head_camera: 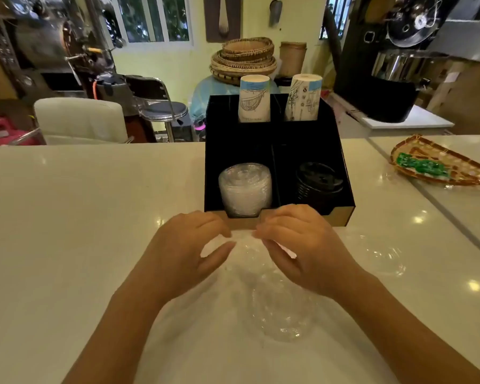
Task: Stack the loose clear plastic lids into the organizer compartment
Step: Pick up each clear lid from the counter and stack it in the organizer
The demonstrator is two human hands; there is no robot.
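Note:
A black organizer (277, 139) stands on the white counter ahead of me. Its front left compartment holds a stack of clear plastic lids (245, 189). Just below its front edge, my left hand (189, 245) and my right hand (297, 245) pinch opposite edges of a clear lid (244, 242) held between them. More loose clear lids (280, 311) lie in a heap on the counter under and behind my hands. Another loose clear lid (383, 256) rests to the right of my right hand.
The front right compartment holds black lids (317, 181). Two paper cup stacks (254, 98) (304, 97) stand in the back compartments. A woven tray (441, 164) with a green packet lies at the far right. A seam (427, 200) crosses the counter there.

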